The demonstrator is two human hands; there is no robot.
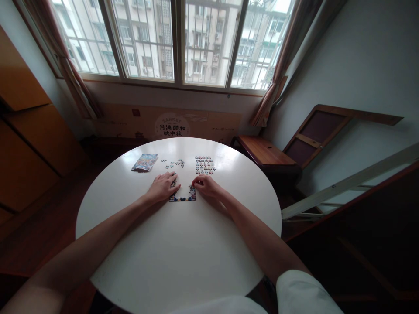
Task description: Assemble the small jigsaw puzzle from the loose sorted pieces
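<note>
A partly joined jigsaw puzzle [182,199] lies on the white round table [170,244], its pieces forming a bottom edge and two sides. My left hand [163,185] rests flat over its left side, fingers spread. At the top of the right side, my right hand [204,184] has its thumb and fingers pinched together; what they hold, if anything, is too small to make out. Beyond my right hand sit rows of loose puzzle pieces [205,165]. More scattered pieces [176,163] lie beyond my left hand.
A colourful printed packet [144,162] lies at the table's far left. Behind the table stands a long printed cardboard panel [209,117] under the window. A wooden stool or bench [266,149] is at the right, near a leaning metal ladder [347,183].
</note>
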